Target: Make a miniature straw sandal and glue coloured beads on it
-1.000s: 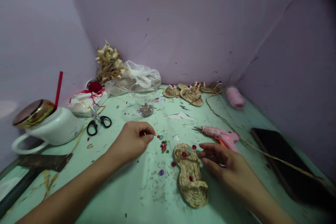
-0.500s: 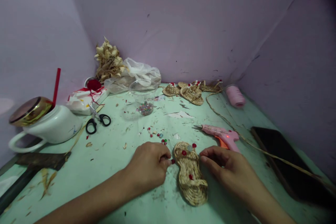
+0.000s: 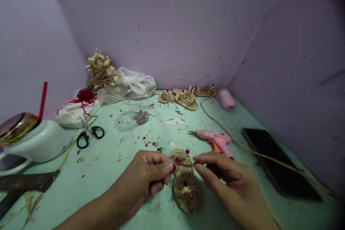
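Observation:
A small woven straw slipper lies on the table in front of me. Red beads and a clear one sit on its far end, and another red bead is at its strap. My left hand is closed, pinching a red bead between thumb and finger at the slipper's left edge. On the other side, my right hand holds nothing that I can see; its thumb and forefinger are a little apart by the slipper's right edge. Several loose beads lie beyond the left hand.
A pink glue gun with a lit red light lies near a black phone crossed by a straw cord. Scissors, a white teapot-like vessel and a hammer-like tool are left. Behind are a bead cup and woven slippers.
The whole view has shifted, moving things leftward. My left hand has turned, showing its thumb, and brought the red bead against the slipper's edge. The right hand stays beside the slipper.

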Tool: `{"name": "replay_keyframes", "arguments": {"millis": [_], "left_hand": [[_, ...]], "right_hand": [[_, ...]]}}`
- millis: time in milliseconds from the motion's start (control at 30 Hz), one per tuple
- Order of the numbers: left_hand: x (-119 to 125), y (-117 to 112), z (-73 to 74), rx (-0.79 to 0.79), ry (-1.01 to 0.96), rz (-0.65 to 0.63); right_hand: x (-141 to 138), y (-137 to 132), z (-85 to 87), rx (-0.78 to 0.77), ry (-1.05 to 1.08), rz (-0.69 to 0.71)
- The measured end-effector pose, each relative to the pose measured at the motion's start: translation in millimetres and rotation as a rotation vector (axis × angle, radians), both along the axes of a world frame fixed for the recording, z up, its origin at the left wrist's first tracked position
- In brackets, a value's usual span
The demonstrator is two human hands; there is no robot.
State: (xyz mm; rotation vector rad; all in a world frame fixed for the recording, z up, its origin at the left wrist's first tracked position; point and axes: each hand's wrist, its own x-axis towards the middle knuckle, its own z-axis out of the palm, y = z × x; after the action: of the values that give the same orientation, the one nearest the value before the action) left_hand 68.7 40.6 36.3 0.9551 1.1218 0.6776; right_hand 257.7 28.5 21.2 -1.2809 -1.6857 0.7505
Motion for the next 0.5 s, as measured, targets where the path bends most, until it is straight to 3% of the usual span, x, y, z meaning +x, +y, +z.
{"name": "replay_keyframes", "arguments": {"millis": [100,267,400,500], "left_hand": [[5,-5,2.5,-0.084,-0.125,0.047],[11,-13,-5.4,-0.043,-0.152,-0.005],[11,-14,-10.1,0.031,-0.096,-0.078],[9,-11,-8.2,0.114,-0.012,-0.02]], "right_hand": [[-8,-7,0.1,0.054,0.07,0.123],[-17,-11,-2.3,0.061,0.176,0.209],[-17,-11,-3.4,0.075,0.208,0.221],[-16,-10,-4.6,0.075,0.204,0.197]]}}
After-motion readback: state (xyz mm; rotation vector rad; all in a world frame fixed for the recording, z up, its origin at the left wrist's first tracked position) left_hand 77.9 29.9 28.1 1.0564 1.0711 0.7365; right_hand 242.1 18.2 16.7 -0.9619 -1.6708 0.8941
